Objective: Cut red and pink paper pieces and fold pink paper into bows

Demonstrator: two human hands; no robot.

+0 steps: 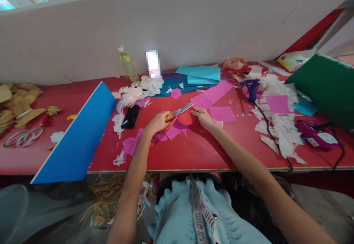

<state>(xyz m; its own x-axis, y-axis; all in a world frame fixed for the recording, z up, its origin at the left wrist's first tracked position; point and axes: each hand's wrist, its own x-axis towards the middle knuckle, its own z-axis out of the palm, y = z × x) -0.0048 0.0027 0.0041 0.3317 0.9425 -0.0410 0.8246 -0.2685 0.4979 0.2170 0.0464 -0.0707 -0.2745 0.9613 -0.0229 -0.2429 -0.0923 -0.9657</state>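
Observation:
In the head view my left hand (159, 122) is closed around the handles of scissors (183, 109), whose metal blades reach right toward my other hand. My right hand (204, 118) pinches the edge of a rounded red-orange piece (187, 118), paper or cloth, I cannot tell which. The blades lie just above this piece, close to my right fingertips. Pink scraps (173, 131) lie under and below it. A flat pink piece (224, 114) lies right of my right hand. A small pink petal shape (176, 93) rests behind the scissors.
A blue board (80, 137) stands at left, a green board (326, 89) at right. Around me are a dark phone (131, 117), a bottle (128, 65), a lit phone (153, 63), folded turquoise sheet (204, 75), white scraps (284, 129), and corded glue guns (251, 89).

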